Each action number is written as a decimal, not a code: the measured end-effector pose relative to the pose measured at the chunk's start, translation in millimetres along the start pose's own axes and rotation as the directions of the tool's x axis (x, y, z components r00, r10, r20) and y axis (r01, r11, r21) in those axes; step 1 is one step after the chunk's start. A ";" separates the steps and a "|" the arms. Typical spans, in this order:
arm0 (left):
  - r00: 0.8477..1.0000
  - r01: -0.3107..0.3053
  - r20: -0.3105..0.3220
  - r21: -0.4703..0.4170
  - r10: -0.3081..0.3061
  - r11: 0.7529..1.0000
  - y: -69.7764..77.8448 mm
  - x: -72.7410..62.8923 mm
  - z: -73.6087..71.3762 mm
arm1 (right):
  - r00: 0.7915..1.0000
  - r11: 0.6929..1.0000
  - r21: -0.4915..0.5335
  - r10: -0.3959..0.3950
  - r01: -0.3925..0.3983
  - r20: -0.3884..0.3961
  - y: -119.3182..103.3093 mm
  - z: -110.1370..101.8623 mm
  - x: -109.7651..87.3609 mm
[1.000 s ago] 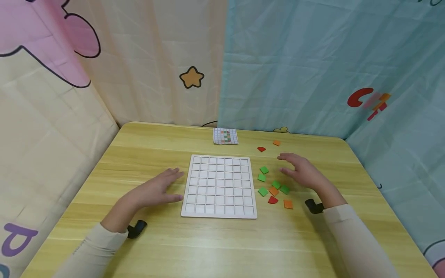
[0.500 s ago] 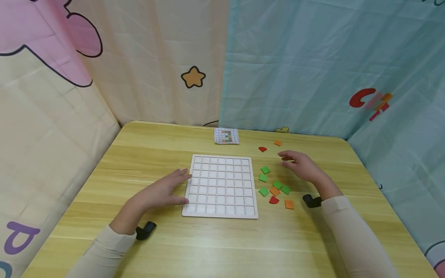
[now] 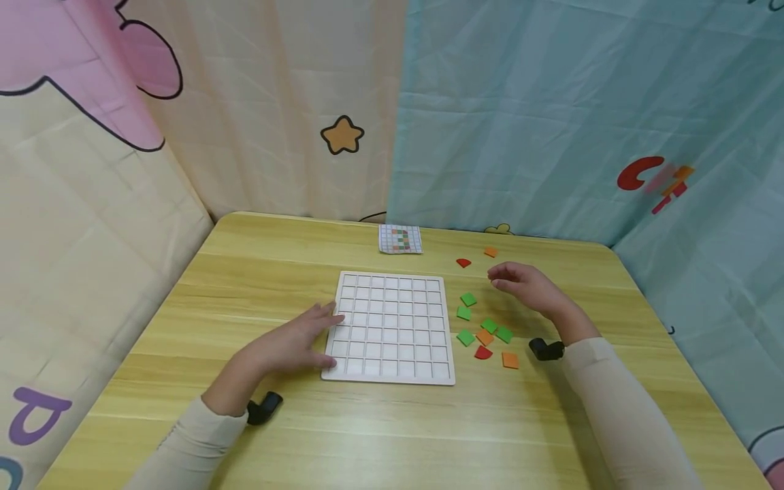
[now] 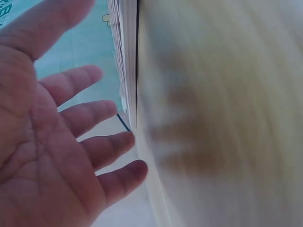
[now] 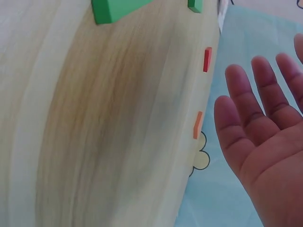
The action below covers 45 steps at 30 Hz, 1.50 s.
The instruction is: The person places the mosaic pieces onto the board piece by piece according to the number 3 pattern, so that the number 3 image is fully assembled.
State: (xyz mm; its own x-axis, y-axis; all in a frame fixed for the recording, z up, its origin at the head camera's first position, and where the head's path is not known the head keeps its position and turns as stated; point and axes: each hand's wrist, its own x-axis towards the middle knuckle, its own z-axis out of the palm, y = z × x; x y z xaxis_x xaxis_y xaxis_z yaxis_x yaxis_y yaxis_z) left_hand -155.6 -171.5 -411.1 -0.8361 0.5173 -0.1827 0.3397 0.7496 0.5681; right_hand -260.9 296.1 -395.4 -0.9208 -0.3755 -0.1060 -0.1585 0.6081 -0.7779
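Observation:
A white grid board [image 3: 392, 327] lies flat on the table. My left hand [image 3: 292, 344] is at its left edge, fingers spread, with fingertips over the border squares; whether they touch it I cannot tell. In the left wrist view that hand [image 4: 61, 132] holds nothing. To the right of the board lie several green square tiles [image 3: 468, 299], an orange square tile [image 3: 510, 360] and a red quarter-round tile [image 3: 483, 352]. Just beyond them hovers my right hand [image 3: 529, 291], fingers loosely bent. Its palm [image 5: 279, 161] shows bare in the right wrist view.
A small card [image 3: 400, 240] with a coloured grid pattern lies at the table's back edge. Nearby are another red quarter-round tile [image 3: 463, 263] and an orange tile [image 3: 491, 252]. Printed curtains [image 3: 520, 122] hang round the wooden table [image 3: 392, 435].
My left hand has moved right, from beside the board to over its left edge. My right hand has shifted slightly, its fingers and thumb drawn closer together. The tiles and board stay put.

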 end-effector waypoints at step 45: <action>0.998 0.027 0.057 -0.001 -0.027 1.000 0.7 -0.1 5.3 | 0.974 0.955 0.239 0.132 -0.174 0.183 17.4 18.9 26.5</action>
State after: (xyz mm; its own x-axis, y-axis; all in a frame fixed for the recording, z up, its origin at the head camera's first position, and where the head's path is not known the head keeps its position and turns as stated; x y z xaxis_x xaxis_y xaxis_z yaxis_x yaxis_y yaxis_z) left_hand -153.0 -168.7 -415.0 -0.8188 0.5199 -0.2434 0.3167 0.7628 0.5638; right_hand -281.3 283.5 -423.5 -0.8527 -0.4134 -0.3194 0.0943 0.4796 -0.8724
